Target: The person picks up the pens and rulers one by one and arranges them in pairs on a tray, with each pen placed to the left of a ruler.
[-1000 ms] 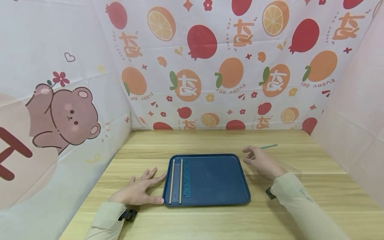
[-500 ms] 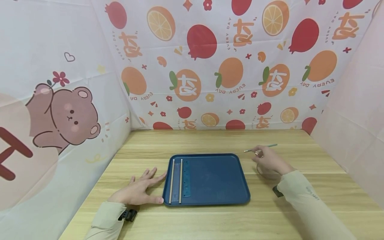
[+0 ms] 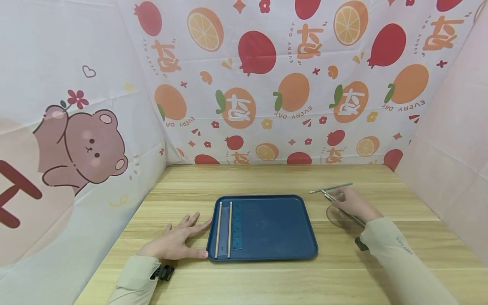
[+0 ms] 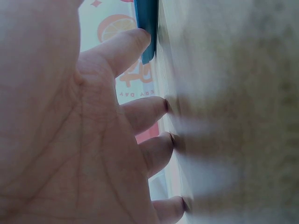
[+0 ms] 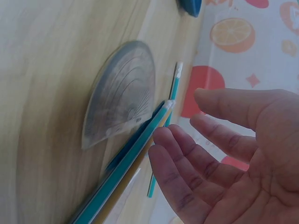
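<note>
Reaching right hand [image 3: 352, 204] beside pencils [image 5: 122, 166]

The head camera looks forward and down from above the near edge of the surface [image 3: 267, 279], and takes in the whole tray [image 3: 274, 224] and both hands. The left wrist camera sits very close under the left hand [image 4: 70, 130] and faces along the surface (the tray corner [image 4: 145, 28] is shared). The right wrist camera looks past the right hand [image 5: 233, 158] at the protractor [image 5: 124, 100] and pencils [image 5: 135, 158], also seen from the head.
</note>
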A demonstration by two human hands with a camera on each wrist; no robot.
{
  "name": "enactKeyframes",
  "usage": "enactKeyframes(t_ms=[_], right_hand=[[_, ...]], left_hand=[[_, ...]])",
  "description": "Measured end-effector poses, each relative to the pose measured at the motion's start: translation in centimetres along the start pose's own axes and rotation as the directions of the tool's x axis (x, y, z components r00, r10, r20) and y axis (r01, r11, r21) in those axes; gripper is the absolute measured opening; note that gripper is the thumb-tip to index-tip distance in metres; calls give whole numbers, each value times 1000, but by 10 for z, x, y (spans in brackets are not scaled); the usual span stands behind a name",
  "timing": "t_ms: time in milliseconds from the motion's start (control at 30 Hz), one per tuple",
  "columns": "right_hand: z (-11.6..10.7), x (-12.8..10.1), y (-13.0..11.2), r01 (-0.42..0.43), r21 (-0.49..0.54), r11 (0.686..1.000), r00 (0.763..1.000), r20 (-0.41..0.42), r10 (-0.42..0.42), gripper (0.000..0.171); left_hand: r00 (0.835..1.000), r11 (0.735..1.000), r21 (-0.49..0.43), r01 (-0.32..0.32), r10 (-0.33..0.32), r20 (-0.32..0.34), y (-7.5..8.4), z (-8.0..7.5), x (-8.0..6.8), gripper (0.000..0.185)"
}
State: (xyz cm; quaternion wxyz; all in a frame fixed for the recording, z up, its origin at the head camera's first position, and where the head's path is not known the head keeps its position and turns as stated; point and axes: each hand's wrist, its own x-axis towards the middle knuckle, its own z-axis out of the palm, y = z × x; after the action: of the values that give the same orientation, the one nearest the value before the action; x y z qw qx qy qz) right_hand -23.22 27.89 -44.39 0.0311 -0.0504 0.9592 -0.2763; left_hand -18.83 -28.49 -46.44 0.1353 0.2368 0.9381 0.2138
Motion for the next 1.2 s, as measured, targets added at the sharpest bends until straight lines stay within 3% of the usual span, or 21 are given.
enactKeyframes(t_ms=[267,867,1200], right_hand=[[-4,-4,7,11,-16,1000,1000,-4,-11,29],[-3,-4,15,-10,-53,999,1000,27,12,30],[0,-3,14,20,-87,996,1000,6,-20,27]], left_hand=[[1000,1000,-1,4,-4,2,-1,0,0,97],[1000,1000,-2,14,-14,5,-3,0,1,97],[1000,1000,0,17,-17,3,-2,0,2,97]])
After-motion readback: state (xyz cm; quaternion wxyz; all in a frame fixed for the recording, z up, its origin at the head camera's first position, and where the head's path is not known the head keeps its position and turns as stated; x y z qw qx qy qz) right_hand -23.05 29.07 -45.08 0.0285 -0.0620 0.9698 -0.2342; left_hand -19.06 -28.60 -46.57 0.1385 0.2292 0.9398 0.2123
